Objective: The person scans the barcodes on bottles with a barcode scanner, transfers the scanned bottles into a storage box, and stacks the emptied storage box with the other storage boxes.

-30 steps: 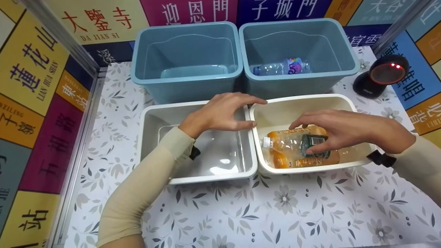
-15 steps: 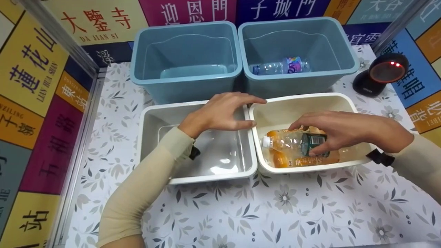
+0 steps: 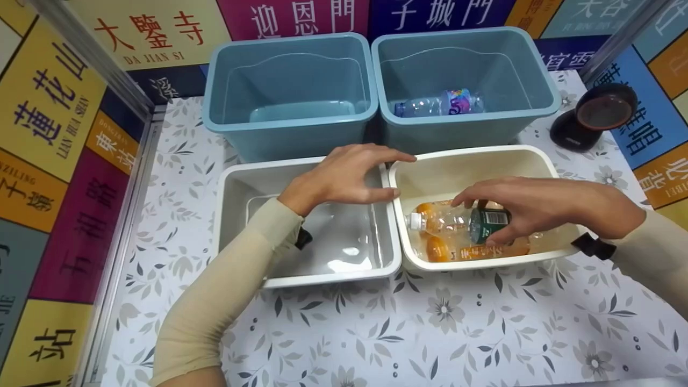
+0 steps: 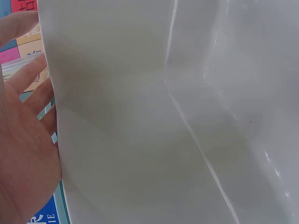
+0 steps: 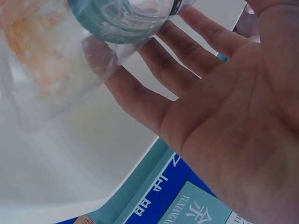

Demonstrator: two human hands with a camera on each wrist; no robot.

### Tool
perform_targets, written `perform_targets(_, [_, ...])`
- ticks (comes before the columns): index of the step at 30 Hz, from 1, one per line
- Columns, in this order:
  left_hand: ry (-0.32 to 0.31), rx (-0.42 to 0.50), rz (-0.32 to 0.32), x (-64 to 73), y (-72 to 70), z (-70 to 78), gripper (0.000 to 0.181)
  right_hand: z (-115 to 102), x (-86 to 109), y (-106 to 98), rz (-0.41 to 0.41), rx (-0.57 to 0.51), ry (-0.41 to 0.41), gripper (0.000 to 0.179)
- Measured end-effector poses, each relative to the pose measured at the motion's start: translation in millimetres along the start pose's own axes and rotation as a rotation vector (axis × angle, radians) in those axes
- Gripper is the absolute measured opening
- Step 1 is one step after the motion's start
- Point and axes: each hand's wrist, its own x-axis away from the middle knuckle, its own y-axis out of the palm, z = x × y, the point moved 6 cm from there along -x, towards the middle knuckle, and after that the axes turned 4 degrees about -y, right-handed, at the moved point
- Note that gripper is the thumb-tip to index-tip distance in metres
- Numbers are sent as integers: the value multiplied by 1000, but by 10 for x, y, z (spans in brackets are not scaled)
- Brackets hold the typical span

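Right hand (image 3: 537, 204) hides the base end of the green-labelled bottle (image 3: 490, 221); orange-printed plastic (image 3: 436, 250) underneath is partly covered, can't tell if one piece or two. Right wrist view: bottle cut off at top, orange patch blurred. Left wrist view: left hand (image 4: 28, 154) cut by left edge, fingertips partly behind the grey bin (image 4: 117, 140). Right sleeve (image 3: 653, 260) runs out of the head view.

I see a little booth, perhaps a corner of a lab for trying things out. Metal posts (image 3: 97, 54) stand in its corners, and bright walls (image 3: 295, 19) show big Chinese place names. A flowery cover (image 3: 376, 333) lies on the table, a black desktop scanner (image 3: 578, 126) stands at one side, and a person wears small black wrist cameras (image 3: 594, 247).
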Motion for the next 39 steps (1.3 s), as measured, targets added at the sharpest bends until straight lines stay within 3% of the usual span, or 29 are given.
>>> perform_targets(13, [1,0,-5,5,2,0,62,-3,26,-54,18,-25,-6,74])
perform_targets(31, [-6,0,1,11,10,-8,61,-80,179,-368,113,9,-24,72])
perform_targets(39, [1,-1,1,1,10,-3,62,-88,267,-491,133,-4,50,75])
